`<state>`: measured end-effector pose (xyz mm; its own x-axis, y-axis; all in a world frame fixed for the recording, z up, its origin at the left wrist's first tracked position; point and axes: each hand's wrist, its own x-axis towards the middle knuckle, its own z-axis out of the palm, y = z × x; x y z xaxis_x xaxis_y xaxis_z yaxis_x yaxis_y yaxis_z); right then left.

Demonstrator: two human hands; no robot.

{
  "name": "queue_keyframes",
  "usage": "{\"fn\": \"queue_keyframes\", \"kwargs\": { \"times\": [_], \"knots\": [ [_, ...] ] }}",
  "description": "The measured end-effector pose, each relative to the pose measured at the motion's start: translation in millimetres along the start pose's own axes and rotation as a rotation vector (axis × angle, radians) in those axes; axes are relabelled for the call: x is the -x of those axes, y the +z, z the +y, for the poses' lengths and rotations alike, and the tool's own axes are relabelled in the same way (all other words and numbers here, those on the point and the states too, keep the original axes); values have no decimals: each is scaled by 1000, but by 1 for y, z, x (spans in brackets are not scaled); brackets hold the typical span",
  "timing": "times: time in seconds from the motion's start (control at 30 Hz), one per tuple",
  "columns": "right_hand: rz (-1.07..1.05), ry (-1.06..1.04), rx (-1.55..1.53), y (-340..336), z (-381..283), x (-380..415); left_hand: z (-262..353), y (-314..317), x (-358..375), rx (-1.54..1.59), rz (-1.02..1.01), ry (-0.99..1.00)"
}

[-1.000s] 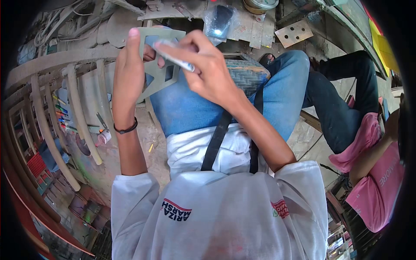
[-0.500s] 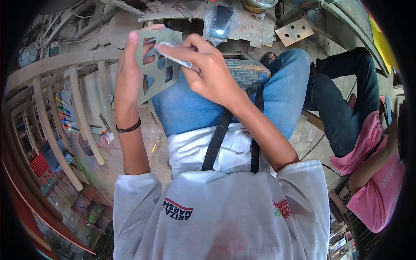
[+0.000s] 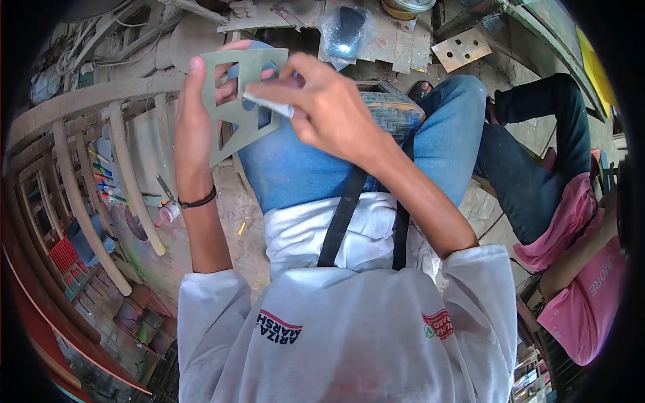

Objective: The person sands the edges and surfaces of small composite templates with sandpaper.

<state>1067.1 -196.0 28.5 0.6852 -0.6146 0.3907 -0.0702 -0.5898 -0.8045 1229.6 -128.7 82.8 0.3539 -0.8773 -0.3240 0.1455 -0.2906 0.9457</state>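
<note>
My left hand (image 3: 192, 131) is closed on the edge of a flat grey-green cut-out panel (image 3: 250, 66) with several openings and a pointed lower end. Its fingers show through the openings from behind. In my right hand (image 3: 332, 104), blurred by motion, a folded pale sheet (image 3: 272, 105) is pinched between thumb and fingers. The sheet lies over the panel's front near its openings; whether it touches the surface is hard to tell. Both hands are raised above my lap.
A wooden railing (image 3: 144, 171) curves along the left. Ahead, a plastic-wrapped dark object (image 3: 346, 33) and a tub (image 3: 406, 7) rest on boards. A board with holes (image 3: 461, 49) lies to their right. Another person in pink (image 3: 584, 295) sits at the right.
The panel has shifted slightly left and down and faces me more squarely. My right hand has moved the folded sheet slightly lower across it. The whole view has shifted a little.
</note>
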Motion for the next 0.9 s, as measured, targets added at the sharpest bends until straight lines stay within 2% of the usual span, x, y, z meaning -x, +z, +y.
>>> {"fn": "queue_keyframes", "kwargs": {
  "times": [0.1,0.17,0.27,0.37,0.47,0.63,0.77,0.9],
  "knots": [
    [0,-55,84,-2,0,-8,5,-2,1,-45,4,-40],
    [-15,-50,46,-6,0,-8,6,-1,-1,-40,27,-7],
    [-35,-59,180,-20,-8,-16,1,0,-1,-14,57,23],
    [-40,-121,264,-7,11,-19,-4,-6,-9,-59,32,43],
    [-123,-102,201,8,6,-3,1,-10,-9,-66,17,2],
    [-44,-31,70,-10,9,-17,0,-3,-6,-27,57,0],
    [-3,-133,198,7,16,-17,0,-4,-14,-129,18,6],
    [-43,-30,71,16,1,-1,1,-2,-13,-142,77,3]
  ]
}}
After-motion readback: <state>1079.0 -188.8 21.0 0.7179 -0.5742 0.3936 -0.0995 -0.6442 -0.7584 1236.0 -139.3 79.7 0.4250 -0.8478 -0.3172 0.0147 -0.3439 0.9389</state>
